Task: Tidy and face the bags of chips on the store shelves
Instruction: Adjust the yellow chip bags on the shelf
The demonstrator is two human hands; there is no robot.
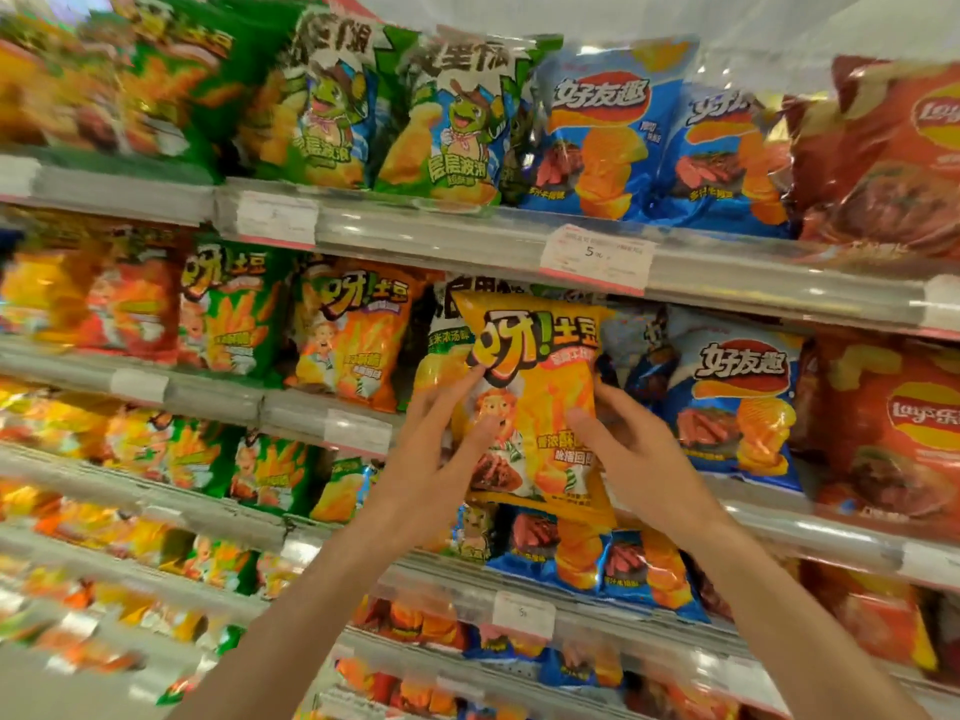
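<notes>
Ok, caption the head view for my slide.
Both hands, left and right, hold a yellow chip bag against the stocked shelf.

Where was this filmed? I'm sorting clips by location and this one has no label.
Most likely a shop's snack aisle. Tiered shelves are packed with rows of chip bags, and price tags sit along the shelf edges. Both hands, left hand and right hand, hold a yellow bag up in front of the shelf.

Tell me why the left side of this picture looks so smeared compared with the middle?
Head view: the left shelves streak with motion blur, while the yellow bag between the left hand and right hand stays fairly sharp; glare glints off the clear shelf rail, and the wide lens bends the shelves.
</notes>
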